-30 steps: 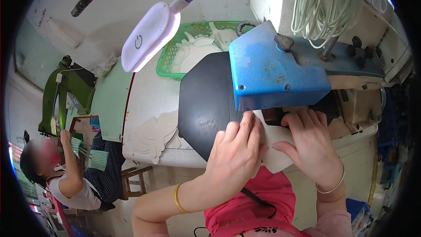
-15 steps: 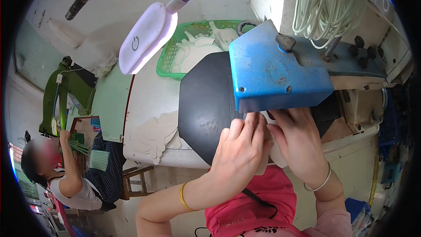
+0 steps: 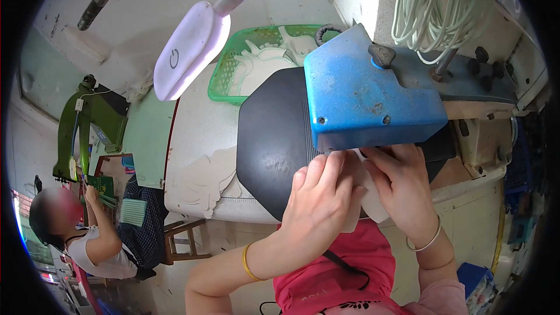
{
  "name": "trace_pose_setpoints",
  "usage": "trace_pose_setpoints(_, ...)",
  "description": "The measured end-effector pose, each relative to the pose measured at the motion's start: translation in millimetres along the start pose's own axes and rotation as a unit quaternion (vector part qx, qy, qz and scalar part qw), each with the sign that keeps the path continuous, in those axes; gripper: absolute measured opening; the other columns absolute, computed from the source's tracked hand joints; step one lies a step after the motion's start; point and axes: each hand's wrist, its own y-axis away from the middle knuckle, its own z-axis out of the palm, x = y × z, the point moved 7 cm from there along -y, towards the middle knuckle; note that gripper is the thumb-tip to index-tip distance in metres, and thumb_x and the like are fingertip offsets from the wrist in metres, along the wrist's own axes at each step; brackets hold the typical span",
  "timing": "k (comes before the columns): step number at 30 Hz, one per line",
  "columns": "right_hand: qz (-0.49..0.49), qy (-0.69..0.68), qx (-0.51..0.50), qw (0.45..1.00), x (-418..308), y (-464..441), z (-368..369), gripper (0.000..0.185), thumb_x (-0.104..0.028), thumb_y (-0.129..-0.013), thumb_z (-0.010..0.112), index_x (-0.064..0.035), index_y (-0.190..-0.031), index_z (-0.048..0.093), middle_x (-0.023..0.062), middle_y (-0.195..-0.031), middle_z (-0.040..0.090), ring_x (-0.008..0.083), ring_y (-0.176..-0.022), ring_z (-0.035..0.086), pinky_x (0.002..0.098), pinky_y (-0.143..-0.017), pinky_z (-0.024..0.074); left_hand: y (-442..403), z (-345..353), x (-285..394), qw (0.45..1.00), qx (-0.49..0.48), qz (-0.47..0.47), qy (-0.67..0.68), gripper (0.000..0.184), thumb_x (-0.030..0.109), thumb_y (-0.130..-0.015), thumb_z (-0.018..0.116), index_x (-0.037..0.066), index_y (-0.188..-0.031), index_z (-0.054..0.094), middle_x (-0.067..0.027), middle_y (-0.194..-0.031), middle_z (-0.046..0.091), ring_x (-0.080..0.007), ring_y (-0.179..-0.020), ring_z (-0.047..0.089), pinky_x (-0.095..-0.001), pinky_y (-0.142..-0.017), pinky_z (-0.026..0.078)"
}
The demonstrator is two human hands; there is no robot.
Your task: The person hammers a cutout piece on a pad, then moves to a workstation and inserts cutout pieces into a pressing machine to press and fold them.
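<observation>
My left hand is bent round an off-white cut piece, its fingers pressed together at the front edge of a blue machine head. My right hand grips the same piece from the other side, thumb and forefinger close together, its fingertips partly under the machine head. The piece hangs in folds between the hands, over the table's front edge. Whatever lies beneath the blue head is hidden. A black octagonal plate spreads to the left of the hands.
A green basket holds several off-white cut pieces. More flat pieces lie at the table's left front. A lit lamp hangs above; coiled pale cord hangs right. At far left a person sits by a green machine.
Both hands have shifted slightly toward me and my right hand has turned a little, so more of the off-white piece shows between them. The seated person's hands have moved closer together.
</observation>
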Motion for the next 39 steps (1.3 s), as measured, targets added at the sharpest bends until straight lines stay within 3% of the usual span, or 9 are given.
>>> trace_pose_setpoints(7, -0.010, -0.019, 0.013, 1.000, 7, 2, -5, 0.027, -0.002, -0.076, 0.067, -0.0044, -0.103, 0.067, 0.0083, -0.098, 0.057, 0.0291, -0.091, 0.056, 0.0415, -0.074, 0.0428, -1, -3, 3, 0.998, 0.004, -0.015, -0.061, 0.042, 0.022, -0.079, 0.072, 0.006, -0.115, 0.058, -0.0067, -0.121, 0.058, -0.0232, -0.112, 0.053, -0.0398, -0.089, 0.030)
trace_pose_setpoints(13, -0.010, 0.010, 0.022, 1.000, 6, 3, -6, 0.021, -0.003, -0.076, 0.068, -0.0038, -0.097, 0.066, 0.0097, -0.100, 0.057, 0.0312, -0.093, 0.057, 0.0422, -0.076, 0.0442, -2, -2, -1, 0.998, 0.002, -0.011, -0.065, 0.043, 0.023, -0.078, 0.072, 0.007, -0.115, 0.059, -0.0062, -0.120, 0.058, -0.0231, -0.108, 0.052, -0.0412, -0.090, 0.030)
trace_pose_setpoints(16, -0.008, 0.037, 0.027, 0.999, 5, 2, -5, 0.019, -0.003, -0.076, 0.068, -0.0031, -0.095, 0.065, 0.0103, -0.100, 0.057, 0.0320, -0.093, 0.057, 0.0432, -0.077, 0.0446, -6, -7, -5, 0.997, 0.003, -0.011, -0.073, 0.035, 0.022, -0.078, 0.072, 0.007, -0.108, 0.063, -0.0060, -0.119, 0.057, -0.0248, -0.105, 0.051, -0.0408, -0.090, 0.030)
trace_pose_setpoints(22, -0.006, 0.054, 0.021, 0.998, 5, 1, -2, 0.020, -0.004, -0.075, 0.069, -0.0017, -0.095, 0.065, 0.0113, -0.100, 0.057, 0.0332, -0.092, 0.057, 0.0442, -0.078, 0.0453, -10, -9, -17, 0.996, 0.007, 0.022, -0.082, 0.017, 0.013, -0.078, 0.063, 0.005, -0.093, 0.065, -0.0065, -0.111, 0.056, -0.0277, -0.111, 0.049, -0.0408, -0.091, 0.034)
trace_pose_setpoints(28, -0.029, 0.071, 0.008, 0.997, -3, 2, 3, 0.023, -0.008, -0.075, 0.072, 0.0016, -0.095, 0.065, 0.0119, -0.100, 0.056, 0.0330, -0.095, 0.056, 0.0433, -0.081, 0.0459, -17, -11, -26, 0.996, -0.023, 0.065, -0.062, 0.031, 0.006, -0.068, 0.061, 0.000, -0.098, 0.064, -0.0120, -0.110, 0.055, -0.0307, -0.110, 0.050, -0.0391, -0.084, 0.045)
trace_pose_setpoints(39, -0.037, 0.082, -0.020, 0.996, -13, 1, 7, 0.032, -0.012, -0.079, 0.069, 0.0039, -0.106, 0.065, 0.0113, -0.102, 0.056, 0.0302, -0.096, 0.056, 0.0419, -0.085, 0.0445, -14, -16, -24, 0.998, -0.003, 0.060, 0.003, 0.036, 0.005, -0.075, 0.065, -0.003, -0.110, 0.062, -0.0154, -0.109, 0.056, -0.0352, -0.105, 0.053, -0.0398, -0.085, 0.049)
